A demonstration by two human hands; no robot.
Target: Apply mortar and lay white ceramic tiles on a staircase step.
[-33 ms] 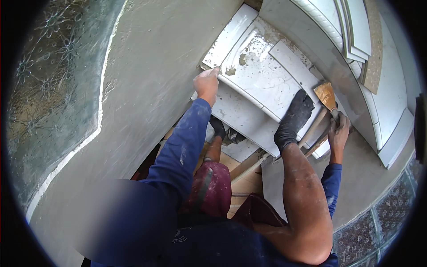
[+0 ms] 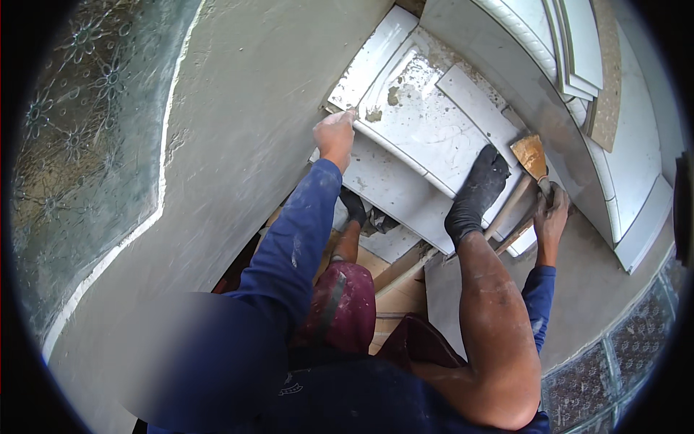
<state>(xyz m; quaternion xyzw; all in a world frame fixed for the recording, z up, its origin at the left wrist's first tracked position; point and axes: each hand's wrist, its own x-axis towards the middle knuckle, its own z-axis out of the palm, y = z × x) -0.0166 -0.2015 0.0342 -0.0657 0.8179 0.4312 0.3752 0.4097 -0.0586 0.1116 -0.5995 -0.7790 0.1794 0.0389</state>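
Fingers (image 2: 345, 119) of the left hand (image 2: 334, 137) are curled over the white panel (image 2: 434, 134) edge, apparently steadying it. A brush (image 2: 533, 160) is gripped by the closed right hand (image 2: 551, 217), bristles just above those fingers, beside the panel.

Blurred patch (image 2: 195, 354) over left sleeve, brush handle (image 2: 543, 189) hidden in right hand (image 2: 551, 217)

No packages, labels, signs or screens show anywhere in this view.
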